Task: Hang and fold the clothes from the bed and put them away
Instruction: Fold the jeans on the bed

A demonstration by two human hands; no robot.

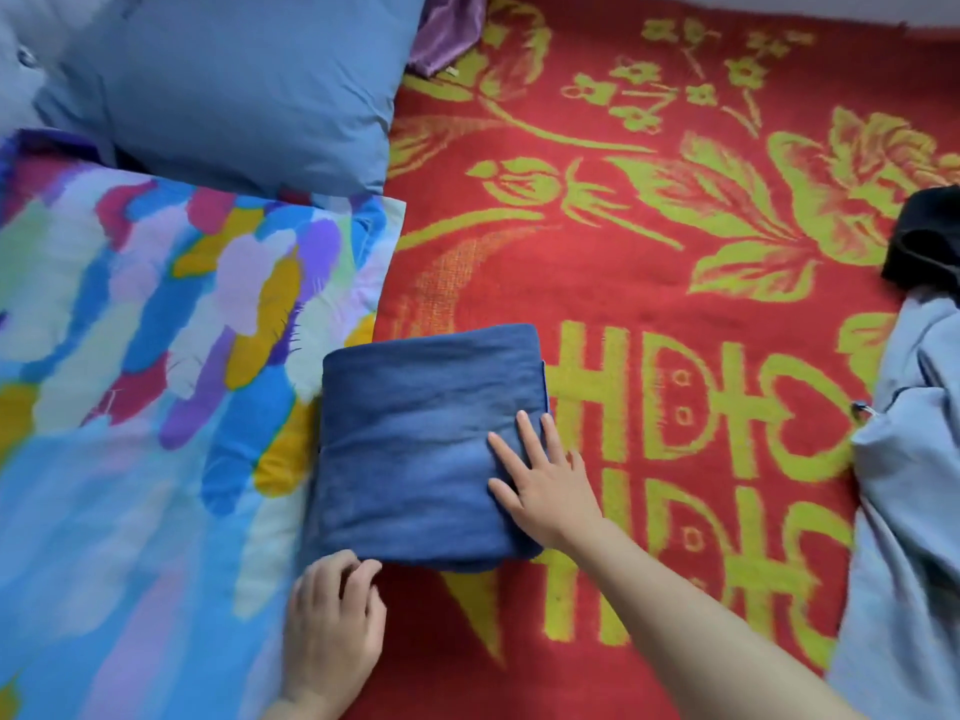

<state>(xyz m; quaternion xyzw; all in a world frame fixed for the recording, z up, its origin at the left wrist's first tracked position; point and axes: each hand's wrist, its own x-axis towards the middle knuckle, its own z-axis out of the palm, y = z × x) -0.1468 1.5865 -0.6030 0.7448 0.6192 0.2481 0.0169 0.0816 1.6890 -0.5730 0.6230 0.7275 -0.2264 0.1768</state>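
Bed: red blanket with yellow-green flowers (pixel 649 262) holds a folded square of blue denim (pixel 415 439).
Right hand (pixel 545 485): flat on the denim's right edge, fingers spread.
Left hand (pixel 332 621): fingers curled at its near-left corner; grip unclear.

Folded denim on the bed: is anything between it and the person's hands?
Nothing visible. The right hand lies flat on the folded denim, and the left hand touches its near edge with curled fingers.

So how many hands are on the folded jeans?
2. The right hand lies flat on the right side of the jeans. The left hand touches their near left corner with its fingers curled. Neither is hidden.
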